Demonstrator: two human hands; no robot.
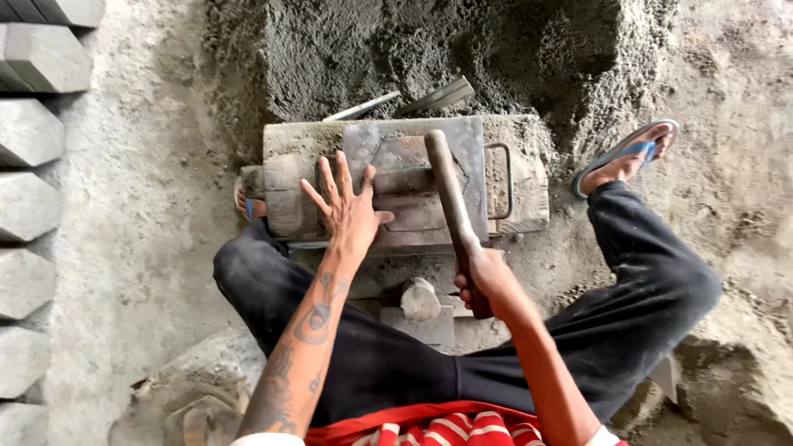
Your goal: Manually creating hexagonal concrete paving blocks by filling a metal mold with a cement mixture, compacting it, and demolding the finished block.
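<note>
Fingers [467, 277] gripping worn wooden mallet [450, 198], rusty mould [413, 177]

- Floor [140, 239]: rough, grey, dusted with sand and cement grit.
- Mound of dark damp mortar mix [429, 49] heaped at the top.
- Row of grey cast blocks [29, 206] lines the left edge.
- Even daylight, soft shadows.

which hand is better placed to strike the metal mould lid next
Right, probably. The right hand grips the wooden club, whose head lies over the metal mould lid. The left hand is open, fingers spread, resting on the lid.
</note>
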